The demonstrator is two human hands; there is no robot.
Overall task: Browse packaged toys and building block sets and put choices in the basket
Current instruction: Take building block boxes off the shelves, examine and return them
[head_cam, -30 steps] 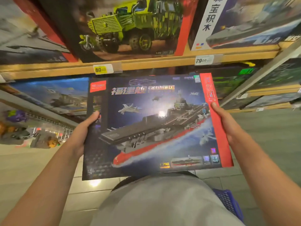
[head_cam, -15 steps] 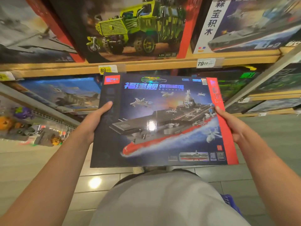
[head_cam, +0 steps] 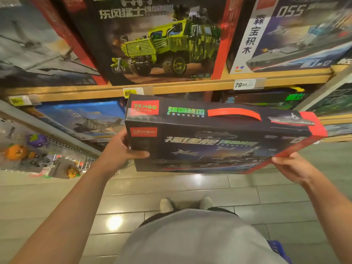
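Basket (head_cam: 278, 248) cut off at 5 o'clock behind your shirt, carrier box (head_cam: 219, 138) tilted, artwork blurred, your left hand (head_cam: 122, 149) gripping its 9 o'clock end, right hand (head_cam: 291, 164) pinching its 4 o'clock corner.

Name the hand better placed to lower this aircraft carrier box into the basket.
Probably right. The blue basket sits low on the person's right, below the right hand gripping the box's corner; the left hand grips the far end.

Wooden shelf (head_cam: 190, 88) carries a green truck box (head_cam: 152, 40) upright.
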